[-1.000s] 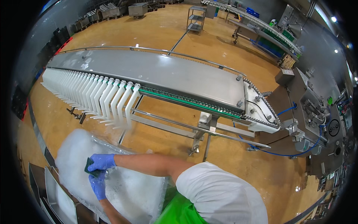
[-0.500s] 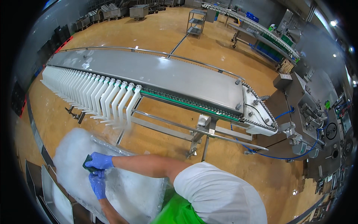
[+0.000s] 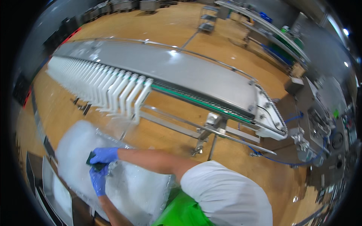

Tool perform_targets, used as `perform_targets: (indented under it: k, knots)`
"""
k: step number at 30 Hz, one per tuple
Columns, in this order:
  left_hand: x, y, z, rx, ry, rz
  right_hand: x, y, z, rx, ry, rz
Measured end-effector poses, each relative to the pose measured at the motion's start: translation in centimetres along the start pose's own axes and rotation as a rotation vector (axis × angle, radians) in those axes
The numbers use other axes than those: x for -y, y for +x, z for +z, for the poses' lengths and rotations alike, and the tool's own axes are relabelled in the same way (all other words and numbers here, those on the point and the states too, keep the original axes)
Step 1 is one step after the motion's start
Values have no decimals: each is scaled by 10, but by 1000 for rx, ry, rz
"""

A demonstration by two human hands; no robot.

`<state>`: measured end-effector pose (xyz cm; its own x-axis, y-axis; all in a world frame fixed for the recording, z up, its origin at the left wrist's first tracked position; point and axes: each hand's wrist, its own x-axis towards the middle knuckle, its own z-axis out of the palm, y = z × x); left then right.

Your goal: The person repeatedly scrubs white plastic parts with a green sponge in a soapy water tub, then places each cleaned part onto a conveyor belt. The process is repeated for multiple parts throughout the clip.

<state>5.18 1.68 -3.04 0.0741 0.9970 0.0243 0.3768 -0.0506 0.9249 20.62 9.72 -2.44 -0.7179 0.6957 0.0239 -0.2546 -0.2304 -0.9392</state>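
Observation:
My right hand (image 3: 105,154), in a blue glove, is closed on a dark green pad (image 3: 91,161) and presses it onto a large white, wet, glossy surface (image 3: 132,188) at the lower left. Its bare forearm reaches in from my white-sleeved shoulder at the lower right. My left hand (image 3: 98,181), also in a blue glove, comes up from the lower edge. It lies on the same white surface just below the pad, with its fingertips at the pad's lower edge. Whether it grips anything is unclear. A green apron (image 3: 181,211) shows at the bottom.
A long grey conveyor (image 3: 181,71) crosses the middle, with a row of white curved guide fingers (image 3: 102,88) along its near side and a steel frame (image 3: 211,128) beneath. Metal trays (image 3: 56,192) stand at the lower left. Machinery and blue hoses (image 3: 313,150) crowd the right; the floor is tan.
Both hands stay together on the white surface with the pad and have barely shifted. The view has tilted slightly.

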Motion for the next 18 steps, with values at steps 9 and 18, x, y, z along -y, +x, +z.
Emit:
perform_targets:
  k: [9, 18]
  knots:
    - [-1, 10, 26, -150, 971, -233, -29, -26, -7, -262, -1580, 45]
    - [-7, 8, 9, -22, 600, -361, 38, -27, -16, -338, -542, 179]
